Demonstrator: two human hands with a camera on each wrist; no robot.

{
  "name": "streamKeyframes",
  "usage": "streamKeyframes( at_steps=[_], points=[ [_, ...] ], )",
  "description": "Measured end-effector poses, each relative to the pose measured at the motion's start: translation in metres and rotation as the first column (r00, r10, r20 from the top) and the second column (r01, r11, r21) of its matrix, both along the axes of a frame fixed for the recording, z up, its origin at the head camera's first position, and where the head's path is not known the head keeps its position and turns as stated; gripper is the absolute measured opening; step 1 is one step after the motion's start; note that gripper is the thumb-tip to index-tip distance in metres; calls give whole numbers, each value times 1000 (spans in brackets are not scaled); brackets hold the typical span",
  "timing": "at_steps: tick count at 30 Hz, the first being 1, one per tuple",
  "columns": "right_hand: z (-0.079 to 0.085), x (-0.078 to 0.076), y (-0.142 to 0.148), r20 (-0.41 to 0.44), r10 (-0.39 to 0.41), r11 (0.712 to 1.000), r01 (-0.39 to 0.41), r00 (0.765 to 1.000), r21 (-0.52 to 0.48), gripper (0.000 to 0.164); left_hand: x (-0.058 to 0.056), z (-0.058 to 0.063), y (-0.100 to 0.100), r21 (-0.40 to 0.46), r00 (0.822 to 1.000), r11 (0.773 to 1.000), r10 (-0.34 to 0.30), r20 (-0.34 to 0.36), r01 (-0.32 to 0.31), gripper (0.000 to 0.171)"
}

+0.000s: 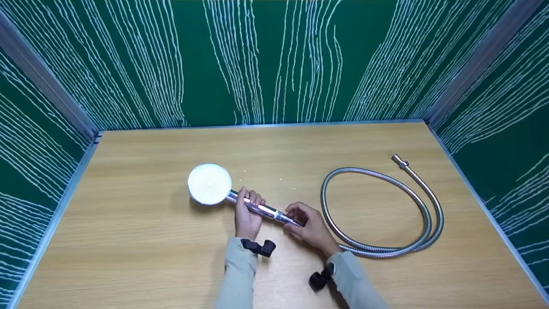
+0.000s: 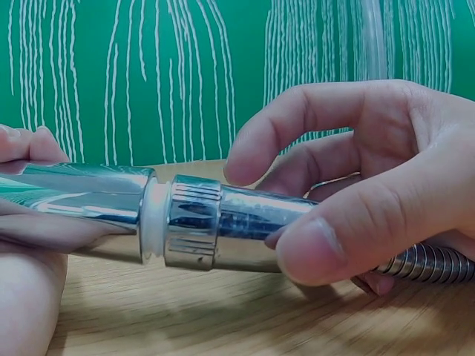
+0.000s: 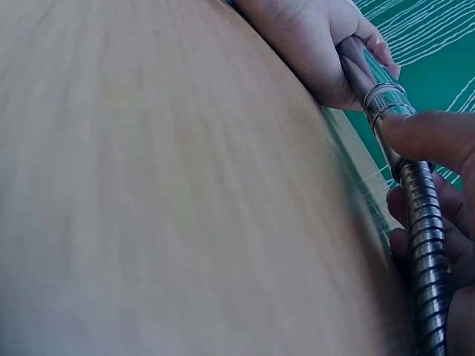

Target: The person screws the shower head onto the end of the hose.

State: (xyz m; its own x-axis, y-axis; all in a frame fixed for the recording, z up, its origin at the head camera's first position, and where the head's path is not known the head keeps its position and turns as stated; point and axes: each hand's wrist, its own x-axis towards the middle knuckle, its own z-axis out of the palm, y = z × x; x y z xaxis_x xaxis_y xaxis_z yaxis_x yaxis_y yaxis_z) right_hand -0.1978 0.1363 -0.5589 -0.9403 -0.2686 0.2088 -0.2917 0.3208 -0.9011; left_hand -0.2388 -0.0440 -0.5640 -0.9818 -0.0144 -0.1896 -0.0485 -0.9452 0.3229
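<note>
Your left hand (image 1: 248, 219) is wrapped round the handle (image 1: 268, 211) of the shower head (image 1: 209, 184), whose round white face lies at ten o'clock from that hand. The handle slants down toward four o'clock, where your right hand (image 1: 311, 227) holds the metal end piece (image 2: 245, 215) of the hose (image 1: 386, 254), thumb on the near side and other fingers curled round behind and beneath. In the left wrist view your right index finger arches over the piece at twelve o'clock. Between the handle's end and the ridged nut (image 2: 193, 222) a thin white ring (image 2: 154, 219) shows, so a small gap stands there. From your right hand the hose loops out over the wooden table (image 1: 128, 249) at three o'clock, and its far end (image 1: 398, 159) points up at about two o'clock. A few pale specks (image 1: 281, 179) lie at twelve o'clock of your hands. Green walls (image 1: 195, 64) with white wavy lines rise at nine, twelve and three o'clock. Each sleeve (image 1: 238, 270) has a small black camera (image 1: 257, 248) at its cuff.
</note>
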Motion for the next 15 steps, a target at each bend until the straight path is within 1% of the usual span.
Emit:
streamKeyframes(
  at_steps=[5,9,12,15],
  points=[
    [2,2,-2,-20,-16,1000,16,1000,12,33,0,-2,0,-2,1000,1000,3,-20,-3,35],
    [17,8,-5,-51,-2,1000,3,999,11,31,0,-2,0,-2,1000,1000,3,-31,-3,36],
    [31,13,-7,-53,12,1000,-12,999,11,30,0,-2,0,-3,1000,1000,3,-30,-3,35],
    [35,14,-7,-44,14,1000,-13,999,23,29,0,-2,0,-6,1000,1000,3,-22,-3,35]
  ],
)
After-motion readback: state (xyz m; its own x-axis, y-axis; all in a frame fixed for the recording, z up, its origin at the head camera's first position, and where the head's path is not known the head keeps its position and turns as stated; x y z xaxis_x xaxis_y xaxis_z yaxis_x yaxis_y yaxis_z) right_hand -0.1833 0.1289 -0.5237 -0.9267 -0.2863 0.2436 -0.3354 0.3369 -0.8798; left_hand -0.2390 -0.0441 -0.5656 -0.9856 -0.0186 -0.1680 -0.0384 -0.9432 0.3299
